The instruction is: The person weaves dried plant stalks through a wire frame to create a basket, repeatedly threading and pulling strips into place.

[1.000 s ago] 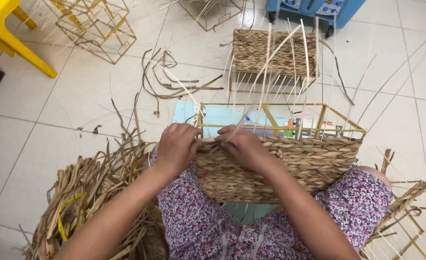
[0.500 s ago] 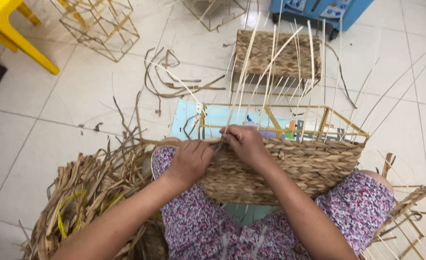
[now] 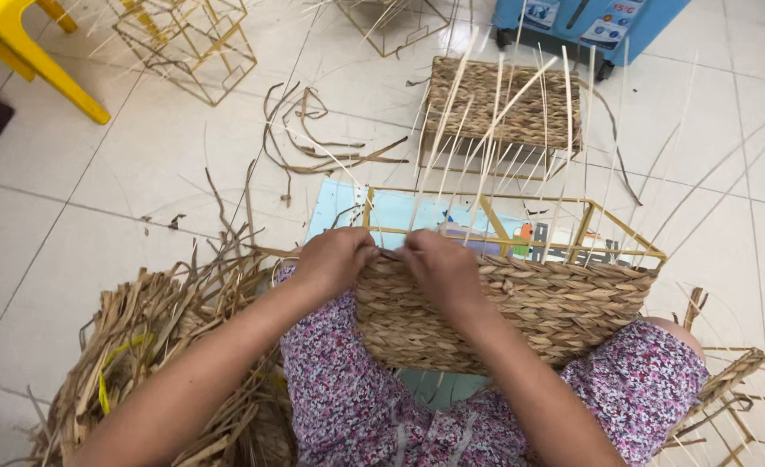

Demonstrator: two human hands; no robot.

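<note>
the tiled floor (image 3: 97, 199) fills the view, with loose straw scattered over it. at about 8 o'clock lies a big heap of dried straw (image 3: 140, 346), just beside the person's left knee. the basket (image 3: 521, 311) sits on the lap at centre, its near wall already woven from braided straw around a gold wire frame (image 3: 607, 233) whose top rim is bare towards 2 o'clock. a second woven basket (image 3: 508, 108) stands at 12 o'clock with thin pale stakes (image 3: 486, 138) rising in front of it. an empty wire frame (image 3: 188, 39) sits at 11 o'clock, a yellow stool (image 3: 28, 47) at 10 o'clock, and a blue box (image 3: 598, 22) at 1 o'clock.

the left hand (image 3: 335, 259) has its grip closed on the top edge of the woven wall near the corner. the right hand (image 3: 438, 268) is just beside it, fingers pinched together on the braid at the rim; the strand itself is hidden under the fingers.

to do this step well, i judge the braid should be pulled snug against the row below, kept flat and untwisted, with one hand pinning the last turn while the other tucks the strand round the wire, so no gap opens at the corner.
</note>
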